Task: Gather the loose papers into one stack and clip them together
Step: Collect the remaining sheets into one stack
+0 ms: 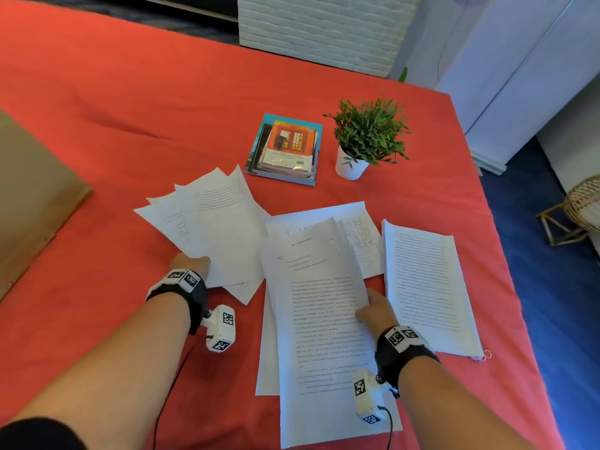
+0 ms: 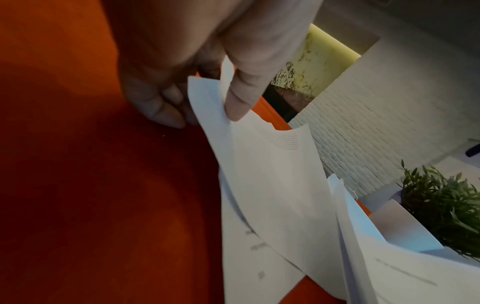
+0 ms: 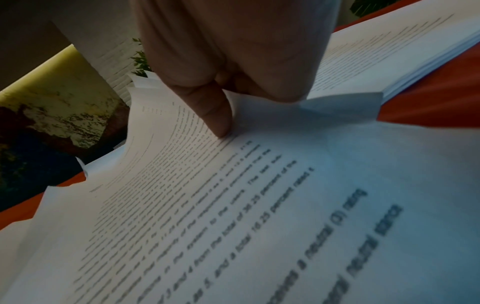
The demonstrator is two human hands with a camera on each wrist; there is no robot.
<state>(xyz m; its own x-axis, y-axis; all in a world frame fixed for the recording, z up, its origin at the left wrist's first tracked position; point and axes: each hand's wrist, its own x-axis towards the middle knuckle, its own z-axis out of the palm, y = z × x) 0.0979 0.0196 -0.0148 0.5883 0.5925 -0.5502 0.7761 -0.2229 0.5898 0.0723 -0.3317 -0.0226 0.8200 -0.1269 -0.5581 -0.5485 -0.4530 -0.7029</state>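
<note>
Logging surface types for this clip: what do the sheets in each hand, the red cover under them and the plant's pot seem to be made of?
Fanned sheets in the left hand and the long sheet in the right hand: thin matte printer paper, bending in the grip.
Red cover: matte fabric, softly creased.
Pot: smooth white, ceramic or plastic; cannot tell which.

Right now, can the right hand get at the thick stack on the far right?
Probably yes: the thick stack lies just beside the right hand with nothing between, but that hand is pinching a sheet and must release it first.

Red-covered bed (image 1: 130, 108) under loose papers (image 1: 227, 222), books (image 1: 287, 151), potted plant (image 1: 363, 141).
</note>
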